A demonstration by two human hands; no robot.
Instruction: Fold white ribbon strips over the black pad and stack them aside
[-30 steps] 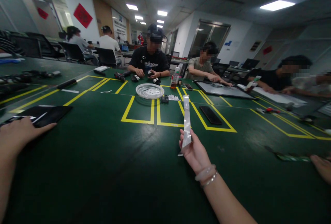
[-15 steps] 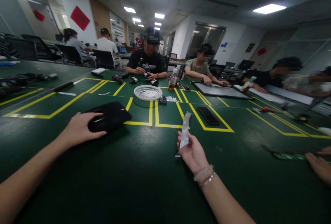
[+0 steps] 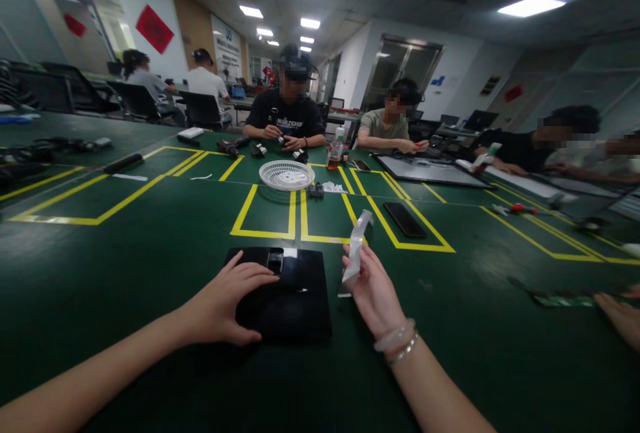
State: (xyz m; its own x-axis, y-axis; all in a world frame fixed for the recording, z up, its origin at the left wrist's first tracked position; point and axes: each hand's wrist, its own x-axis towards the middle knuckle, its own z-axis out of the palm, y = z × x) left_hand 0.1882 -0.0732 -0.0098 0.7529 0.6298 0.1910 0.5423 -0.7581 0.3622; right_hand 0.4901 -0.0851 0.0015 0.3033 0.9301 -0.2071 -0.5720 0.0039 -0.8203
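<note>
My left hand (image 3: pixel 233 303) grips a glossy black, roughly square plate (image 3: pixel 300 303) at its left side, fingers across the top and thumb at the near left. The plate has a small recessed opening near its far edge and lies on or just over the green table; I cannot tell which. To its right, my right hand (image 3: pixel 375 286) is closed around a thin, curved whitish strip of film (image 3: pixel 357 246), which sticks up past the fingers. What the plate belongs to does not show.
Beyond my hands are a white round slotted basket (image 3: pixel 287 176), a phone (image 3: pixel 405 219) and a bottle (image 3: pixel 334 153). Yellow tape (image 3: pixel 265 234) marks the green table. Several people sit around it; another person's hand (image 3: pixel 620 319) is at the right edge.
My left hand has brought the black plate rightward and nearer, and it now lies flatter in front of me. My right hand has barely moved; the strip's top bends more to the right.
</note>
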